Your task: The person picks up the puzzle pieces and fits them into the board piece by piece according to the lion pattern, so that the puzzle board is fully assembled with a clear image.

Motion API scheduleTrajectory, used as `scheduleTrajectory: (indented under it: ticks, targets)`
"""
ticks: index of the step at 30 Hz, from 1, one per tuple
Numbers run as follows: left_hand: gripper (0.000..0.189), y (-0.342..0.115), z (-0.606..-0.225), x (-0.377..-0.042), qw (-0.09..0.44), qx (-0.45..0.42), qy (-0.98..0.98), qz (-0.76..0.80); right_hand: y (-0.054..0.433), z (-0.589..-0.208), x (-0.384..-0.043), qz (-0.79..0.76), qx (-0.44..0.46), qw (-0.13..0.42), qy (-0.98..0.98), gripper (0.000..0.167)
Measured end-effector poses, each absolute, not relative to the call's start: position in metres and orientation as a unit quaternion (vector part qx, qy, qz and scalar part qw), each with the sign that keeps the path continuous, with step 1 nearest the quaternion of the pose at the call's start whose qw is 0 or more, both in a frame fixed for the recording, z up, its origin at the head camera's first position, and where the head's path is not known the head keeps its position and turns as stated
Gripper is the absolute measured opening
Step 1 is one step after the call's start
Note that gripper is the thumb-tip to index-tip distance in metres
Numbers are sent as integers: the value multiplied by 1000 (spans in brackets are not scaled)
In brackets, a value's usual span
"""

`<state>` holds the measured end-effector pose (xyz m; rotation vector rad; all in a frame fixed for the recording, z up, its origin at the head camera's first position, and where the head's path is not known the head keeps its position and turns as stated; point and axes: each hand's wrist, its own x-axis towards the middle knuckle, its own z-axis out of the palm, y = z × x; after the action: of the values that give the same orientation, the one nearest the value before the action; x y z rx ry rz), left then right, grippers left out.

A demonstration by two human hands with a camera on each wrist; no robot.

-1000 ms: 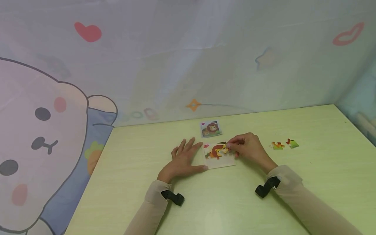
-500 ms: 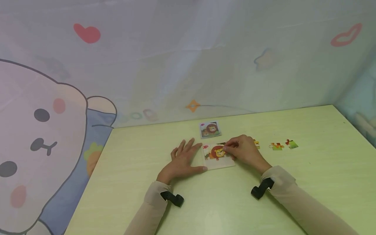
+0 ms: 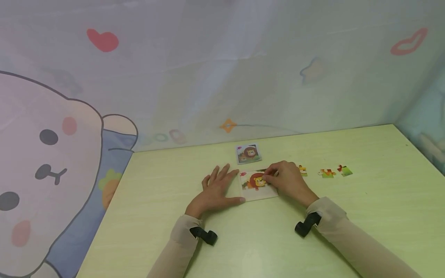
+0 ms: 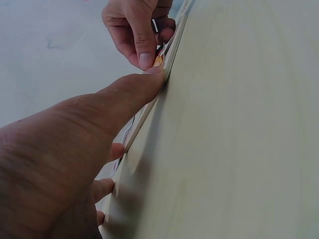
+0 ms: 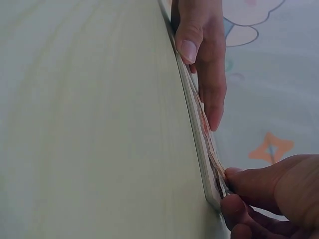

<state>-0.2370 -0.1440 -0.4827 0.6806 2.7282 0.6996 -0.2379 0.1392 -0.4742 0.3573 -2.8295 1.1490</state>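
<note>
In the head view, a square puzzle board [image 3: 259, 196] lies on the table with a partly laid lion picture [image 3: 253, 180] in its upper part; its lower strip is pale and bare. My left hand [image 3: 216, 193] rests at the board's left side, fingers spread, thumb on the near left corner. Over the right part of the board, my right hand [image 3: 289, 180] pinches a puzzle piece [image 4: 159, 59] between thumb and forefinger, down at the picture by the lion's face. The fingers cover much of that piece and the board's right edge.
A small lion picture card [image 3: 248, 153] lies just behind the board. To the right are loose puzzle pieces: a yellow one [image 3: 303, 170] partly behind my right hand, an orange and green one [image 3: 327, 173], and a red and green one [image 3: 345, 170]. A printed cloth [image 3: 194, 77] hangs behind the table.
My right hand has shifted left over the board with the puzzle piece, bringing it against the lion's face. The yellow loose piece has come into view behind it. My left hand stays put.
</note>
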Motion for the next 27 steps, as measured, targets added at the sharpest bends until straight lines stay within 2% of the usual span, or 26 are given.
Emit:
scheduleTrajectory:
  ticks: [18, 27]
  targets:
    - [96, -146, -486, -238, 127, 227, 937, 233, 134, -477, -239, 333, 116, 29, -935, 16]
    - [97, -145, -484, -237, 127, 229, 937, 231, 141, -481, -242, 360, 122, 18, -925, 11]
